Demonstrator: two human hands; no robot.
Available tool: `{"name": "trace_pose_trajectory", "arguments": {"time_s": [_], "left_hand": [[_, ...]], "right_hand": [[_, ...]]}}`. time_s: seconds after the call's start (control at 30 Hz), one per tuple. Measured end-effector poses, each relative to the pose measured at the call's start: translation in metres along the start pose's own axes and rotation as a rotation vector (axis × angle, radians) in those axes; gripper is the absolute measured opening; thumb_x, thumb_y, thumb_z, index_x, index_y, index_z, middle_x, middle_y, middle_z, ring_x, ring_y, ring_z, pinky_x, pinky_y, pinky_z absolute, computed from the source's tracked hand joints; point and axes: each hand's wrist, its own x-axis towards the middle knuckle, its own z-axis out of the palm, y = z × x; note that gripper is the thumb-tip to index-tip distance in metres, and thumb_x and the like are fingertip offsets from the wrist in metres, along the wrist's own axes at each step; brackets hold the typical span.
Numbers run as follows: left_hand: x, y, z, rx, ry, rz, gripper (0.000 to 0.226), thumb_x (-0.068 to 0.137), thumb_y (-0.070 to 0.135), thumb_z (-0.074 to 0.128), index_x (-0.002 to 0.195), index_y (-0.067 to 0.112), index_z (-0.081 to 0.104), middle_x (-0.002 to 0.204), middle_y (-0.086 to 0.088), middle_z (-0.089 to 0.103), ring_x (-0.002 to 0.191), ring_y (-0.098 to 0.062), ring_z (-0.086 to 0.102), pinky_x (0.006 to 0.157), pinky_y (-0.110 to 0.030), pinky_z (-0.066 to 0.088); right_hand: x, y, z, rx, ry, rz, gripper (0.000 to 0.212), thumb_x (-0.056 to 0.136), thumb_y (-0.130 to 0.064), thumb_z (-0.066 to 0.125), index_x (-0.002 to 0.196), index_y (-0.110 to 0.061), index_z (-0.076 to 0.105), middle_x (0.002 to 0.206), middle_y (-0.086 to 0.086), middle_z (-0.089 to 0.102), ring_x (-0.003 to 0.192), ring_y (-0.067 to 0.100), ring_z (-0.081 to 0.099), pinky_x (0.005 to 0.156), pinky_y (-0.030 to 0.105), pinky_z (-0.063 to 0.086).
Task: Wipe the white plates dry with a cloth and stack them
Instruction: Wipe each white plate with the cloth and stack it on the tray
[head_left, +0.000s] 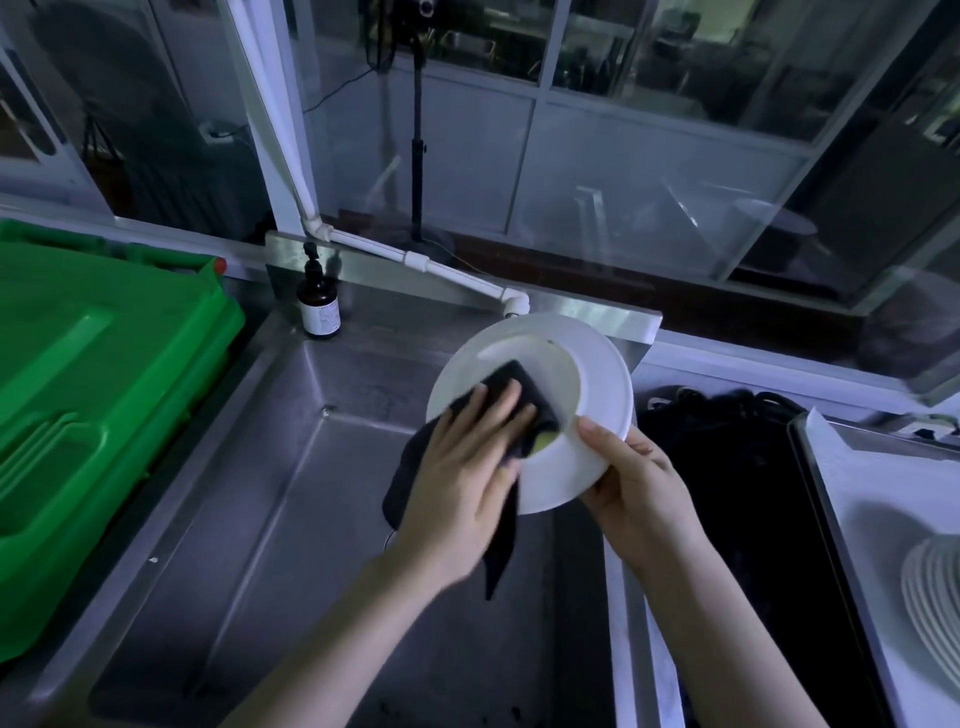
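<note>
A white plate (592, 374) is held tilted over the steel sink. My right hand (631, 483) grips its near right rim, thumb on the upper face. My left hand (462, 467) presses a dark cloth (524, 387) against the plate's inner face with fingers stretched out flat. The rest of the cloth hangs down below the plate's near edge, partly hidden by my left hand. A stack of white plates (935, 597) stands at the far right edge of view.
The steel sink basin (291, 519) lies under my hands. A green plastic crate (98, 395) sits on the left. A brown pump bottle (318, 306) stands at the sink's back corner. A white pipe (415, 257) ends above the plate. A dark basin (753, 519) is at right.
</note>
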Motion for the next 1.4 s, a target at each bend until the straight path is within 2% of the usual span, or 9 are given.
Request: {"name": "trace_pose_trajectory", "arguments": {"time_s": [0.23,0.37,0.53,0.73,0.9,1.07,1.17,1.3,1.4], "left_hand": [[0.034,0.006,-0.001,-0.054,-0.124,0.024,0.048,0.104,0.021,0.039,0.152,0.018,0.034,0.162,0.007,0.015,0.152,-0.02,0.01,0.122,-0.03,0.007],[0.059,-0.009,0.001,-0.035,-0.115,0.069,0.048,0.103,0.019,0.04,0.151,0.018,0.038,0.162,0.005,0.019,0.152,-0.019,0.011,0.122,-0.037,0.014],[0.062,-0.041,-0.002,-0.112,0.009,-0.087,0.047,0.1,0.022,0.04,0.147,0.023,0.041,0.159,0.006,0.03,0.146,-0.011,0.028,0.118,-0.025,0.024],[0.008,-0.04,0.006,-0.452,0.279,-0.361,0.051,0.101,0.018,0.037,0.147,0.04,0.032,0.159,0.01,0.032,0.146,-0.004,0.027,0.121,-0.031,0.022],[-0.016,0.0,0.031,-0.207,0.267,-0.165,0.047,0.103,0.02,0.034,0.15,0.015,0.036,0.164,-0.003,0.02,0.152,-0.023,0.012,0.122,-0.038,0.016],[-0.013,0.012,0.031,0.106,0.121,0.066,0.044,0.105,0.024,0.036,0.147,0.014,0.045,0.159,-0.002,0.031,0.15,-0.027,0.022,0.116,-0.051,0.027],[-0.009,0.005,0.026,0.139,0.054,0.162,0.044,0.105,0.024,0.038,0.147,0.015,0.045,0.16,-0.001,0.031,0.149,-0.025,0.025,0.116,-0.048,0.029],[-0.007,-0.011,0.026,-0.029,0.096,0.016,0.045,0.104,0.022,0.037,0.149,0.017,0.039,0.162,0.001,0.026,0.149,-0.021,0.024,0.117,-0.044,0.029],[-0.011,-0.021,0.026,-0.194,0.098,-0.166,0.05,0.101,0.01,0.043,0.15,0.021,0.035,0.163,0.007,0.02,0.149,-0.013,0.023,0.118,-0.036,0.029]], "right_hand": [[-0.002,0.004,-0.004,-0.125,-0.052,0.049,0.022,0.078,-0.014,0.07,0.096,-0.007,0.079,0.102,0.019,0.075,0.087,0.025,0.074,0.072,0.033,0.061],[-0.006,0.005,-0.007,-0.187,-0.085,0.045,0.026,0.077,-0.015,0.072,0.099,-0.001,0.077,0.103,0.023,0.074,0.089,0.029,0.073,0.076,0.035,0.061],[-0.008,0.0,-0.01,-0.209,-0.052,0.024,0.027,0.07,-0.017,0.075,0.092,-0.003,0.078,0.098,0.02,0.075,0.084,0.026,0.072,0.073,0.033,0.059],[-0.001,-0.011,-0.008,-0.015,-0.017,-0.029,0.023,0.079,-0.015,0.069,0.099,-0.01,0.079,0.111,0.016,0.074,0.097,0.025,0.073,0.074,0.03,0.06],[0.008,0.005,0.01,0.179,0.08,-0.03,0.018,0.083,-0.014,0.066,0.088,-0.016,0.083,0.108,0.012,0.076,0.095,0.021,0.074,0.072,0.028,0.061],[0.011,0.019,0.01,0.203,0.152,0.011,0.033,0.092,-0.013,0.059,0.123,0.0,0.065,0.119,0.021,0.066,0.094,0.026,0.068,0.085,0.032,0.056],[0.01,0.016,0.005,0.219,0.139,0.02,0.036,0.088,-0.012,0.061,0.122,0.001,0.065,0.125,0.023,0.065,0.104,0.028,0.067,0.095,0.035,0.053],[0.009,0.008,-0.003,0.179,0.133,-0.006,0.03,0.086,-0.013,0.063,0.113,-0.003,0.068,0.12,0.021,0.07,0.11,0.029,0.069,0.094,0.037,0.055],[0.005,0.004,-0.012,0.146,0.153,-0.037,0.033,0.08,-0.015,0.068,0.111,-0.004,0.069,0.114,0.016,0.073,0.103,0.026,0.072,0.082,0.032,0.061]]}}
